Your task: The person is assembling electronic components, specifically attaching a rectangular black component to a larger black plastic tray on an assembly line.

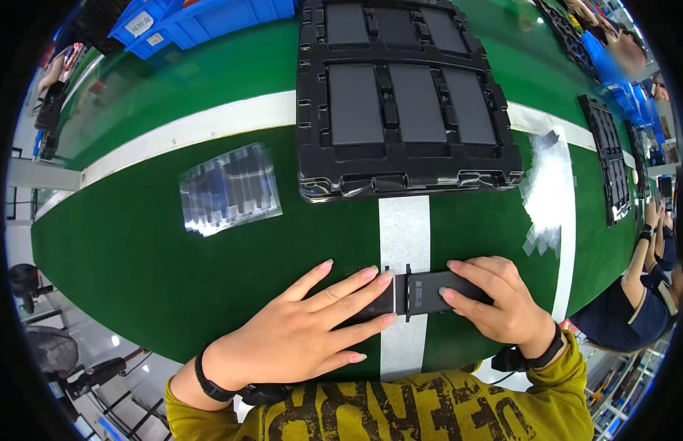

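Note:
A flat black battery-like block (431, 292) with small pale print lies across the white strip near the table's front. My right hand (503, 301) grips its right end between thumb and fingers. Against its left end is a dark flat piece (386, 300) with a thin white line and small black tabs sticking out. My left hand (304, 323) rests flat on that piece, fingers spread, and hides most of it. Whether the block and the piece are joined I cannot tell.
Ahead stands a stack of black plastic trays (407, 158) with dark flat blocks in its pockets. Clear film sheets (231, 189) lie to the left, and a shiny pile of film strips (545, 195) to the right. A blue bin (216, 26) stands at the far left. Other people work at right.

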